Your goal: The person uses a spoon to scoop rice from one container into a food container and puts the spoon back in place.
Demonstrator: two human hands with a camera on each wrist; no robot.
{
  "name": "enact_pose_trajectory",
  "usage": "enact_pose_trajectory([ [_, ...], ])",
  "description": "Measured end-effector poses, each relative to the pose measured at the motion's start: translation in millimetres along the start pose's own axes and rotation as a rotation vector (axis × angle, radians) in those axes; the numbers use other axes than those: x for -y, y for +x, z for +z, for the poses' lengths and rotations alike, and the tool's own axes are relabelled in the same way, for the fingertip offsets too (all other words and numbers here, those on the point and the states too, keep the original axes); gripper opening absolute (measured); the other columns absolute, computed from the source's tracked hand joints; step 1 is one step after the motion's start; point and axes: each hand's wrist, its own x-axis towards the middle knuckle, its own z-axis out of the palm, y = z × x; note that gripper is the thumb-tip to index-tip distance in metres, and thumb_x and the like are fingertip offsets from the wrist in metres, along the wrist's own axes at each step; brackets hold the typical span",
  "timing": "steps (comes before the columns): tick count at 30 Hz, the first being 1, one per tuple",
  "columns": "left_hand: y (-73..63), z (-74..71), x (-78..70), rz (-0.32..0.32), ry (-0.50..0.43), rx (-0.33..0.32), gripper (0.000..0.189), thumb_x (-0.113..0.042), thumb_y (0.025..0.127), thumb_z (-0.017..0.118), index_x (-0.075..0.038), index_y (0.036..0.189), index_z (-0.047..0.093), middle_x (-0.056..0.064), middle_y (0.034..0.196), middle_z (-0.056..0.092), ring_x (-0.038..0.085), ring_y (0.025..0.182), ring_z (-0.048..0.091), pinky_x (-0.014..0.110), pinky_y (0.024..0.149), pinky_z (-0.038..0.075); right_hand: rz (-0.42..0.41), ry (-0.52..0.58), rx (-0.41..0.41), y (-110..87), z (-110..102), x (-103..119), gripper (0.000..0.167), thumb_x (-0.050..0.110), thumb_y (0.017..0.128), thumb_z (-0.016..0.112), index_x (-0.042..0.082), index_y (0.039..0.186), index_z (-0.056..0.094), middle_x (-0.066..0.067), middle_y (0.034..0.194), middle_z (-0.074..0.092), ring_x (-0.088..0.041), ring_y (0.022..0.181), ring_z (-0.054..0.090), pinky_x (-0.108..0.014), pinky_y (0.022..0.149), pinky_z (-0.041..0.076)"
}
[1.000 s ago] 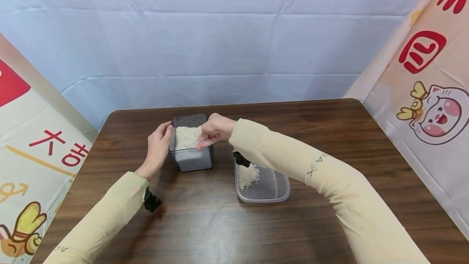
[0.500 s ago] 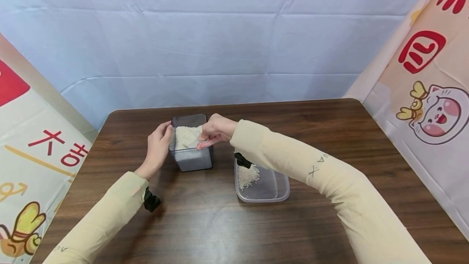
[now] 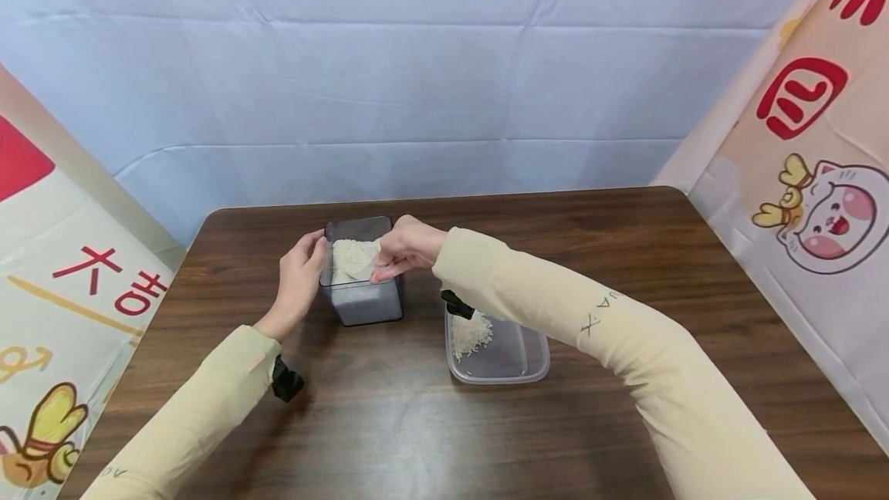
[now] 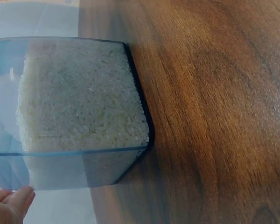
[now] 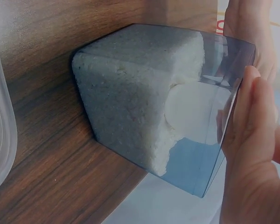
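Observation:
A clear, dark-tinted square container (image 3: 364,305), much of it filled with white rice (image 4: 84,98), stands on the wooden table. My left hand (image 3: 299,272) holds it at the left rim, fingertips (image 4: 21,200) against its upper edge. Over the opposite rim reaches my right hand (image 3: 406,247), pinching a white scoop (image 5: 193,112). The scoop's rounded end is dug into the top of the rice, seen through the wall in the right wrist view. Its handle is mostly covered by the fingers.
A shallow clear plastic box (image 3: 514,353) with a small heap of rice (image 3: 472,334) sits to the right, partly under my right forearm. The table (image 3: 389,423) ends at the back before a pale cloth (image 3: 430,83). Printed banners (image 3: 812,214) hang at both sides.
Almost nothing differs: my right hand shifts only slightly, with the scoop staying in the rice. The left hand and both containers stay in place.

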Motion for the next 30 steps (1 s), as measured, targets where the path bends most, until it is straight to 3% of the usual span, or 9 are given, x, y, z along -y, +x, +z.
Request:
enact_pose_trajectory([
  [19, -0.1, 1.4, -1.3, -0.007, -0.006, 0.002, 0.043, -0.029, 0.098, 0.039, 0.001, 0.127, 0.049, 0.019, 0.125, 0.053, 0.024, 0.106, 0.049, 0.04, 0.086, 0.038, 0.004, -0.001, -0.013, 5.6, 1.6, 3.5, 0.034, -0.007, 0.086, 0.053, -0.012, 0.119, 0.048, -0.02, 0.084, 0.065, -0.017, 0.059, 0.065, -0.022, 0.06, 0.051],
  [30, -0.8, 1.1, -0.9, -0.003, 0.005, 0.004, 0.044, -0.029, 0.098, 0.038, 0.002, 0.127, 0.049, 0.019, 0.124, 0.053, 0.024, 0.103, 0.049, 0.038, 0.084, 0.038, 0.011, 0.036, -0.007, 8.7, 2.0, 3.2, 0.023, -0.01, 0.085, 0.051, -0.013, 0.108, 0.053, -0.019, 0.074, 0.061, -0.018, 0.059, 0.064, -0.022, 0.062, 0.051],
])
